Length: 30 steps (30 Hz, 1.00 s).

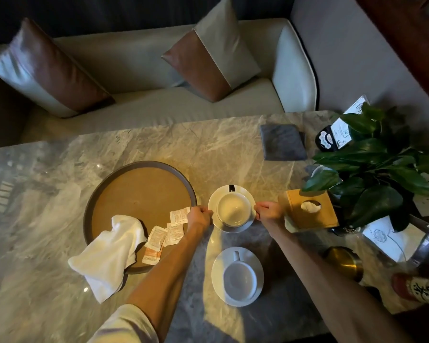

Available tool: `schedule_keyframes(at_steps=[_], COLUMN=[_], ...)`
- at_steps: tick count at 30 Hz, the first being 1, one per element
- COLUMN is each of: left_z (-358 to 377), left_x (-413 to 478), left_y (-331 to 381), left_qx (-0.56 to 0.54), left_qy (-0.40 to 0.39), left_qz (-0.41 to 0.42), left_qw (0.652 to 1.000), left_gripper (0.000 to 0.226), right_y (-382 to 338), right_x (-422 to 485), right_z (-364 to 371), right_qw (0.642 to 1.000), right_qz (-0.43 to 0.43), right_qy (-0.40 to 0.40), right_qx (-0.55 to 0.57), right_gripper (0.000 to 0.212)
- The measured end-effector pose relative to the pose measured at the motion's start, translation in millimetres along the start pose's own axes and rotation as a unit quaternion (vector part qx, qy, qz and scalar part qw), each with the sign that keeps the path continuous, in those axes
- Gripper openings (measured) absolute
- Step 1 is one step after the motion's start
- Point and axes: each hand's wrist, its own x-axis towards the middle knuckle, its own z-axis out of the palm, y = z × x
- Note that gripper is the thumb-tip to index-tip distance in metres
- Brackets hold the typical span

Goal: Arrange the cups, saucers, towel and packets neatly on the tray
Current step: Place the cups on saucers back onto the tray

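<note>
Head view: far saucer (235, 229), cup (233, 206) aboard, is pinched at both edges by left grip (201, 216) and right grip (269, 211); a level lift onto the tray (139, 189) seems needed next.

The table (60, 243) was polished veined marble; the cups (233, 207) and saucers (235, 297) glossy white ceramic; the towel (109, 253) soft cloth; the packets (177, 216) paper.

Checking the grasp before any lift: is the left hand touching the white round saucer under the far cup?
Touching. The head view shows the left hand curled onto the left rim of the white round saucer, with no gap between them.
</note>
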Motion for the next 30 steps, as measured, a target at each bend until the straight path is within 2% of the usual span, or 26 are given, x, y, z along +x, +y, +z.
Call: schedule_keyframes(at_steps=[5, 9, 13, 18, 26, 30], left_z=[-0.3, -1.0, -13.8, -56.7, -171.5, -235.1], left_x=[3.9, 2.3, 0.0, -2.8, 17.6, 36.9], left_y=[-3.1, -1.3, 5.3, 19.7, 13.5, -6.6], left_qx=[-0.036, -0.055, -0.053, -0.074, -0.068, -0.083], left_qy=[-0.022, -0.009, -0.028, -0.037, 0.008, 0.046], left_qz=[-0.032, -0.025, -0.001, -0.021, -0.003, 0.008], left_qw=[0.999, 0.998, 0.998, 0.996, 0.998, 0.995], left_gripper=[0.021, 0.038, 0.037, 0.032, 0.03, 0.033], right_y=[1.7, -4.0, -15.0, -45.4, -120.0, -146.7], right_x=[7.5, 13.3, 13.2, 4.9, -4.0, -12.2], right_z=[0.6, 4.4, 1.6, 16.7, 117.3, 188.1], right_qw=[0.999, 0.998, 0.998, 0.998, 0.998, 0.998], right_qz=[0.029, 0.065, 0.062, 0.054, 0.051, 0.026], right_qy=[-0.012, -0.002, 0.001, 0.009, -0.004, -0.033], right_qx=[0.019, 0.017, -0.013, -0.023, -0.029, -0.042], right_gripper=[0.015, 0.009, 0.02, 0.016, 0.006, 0.014])
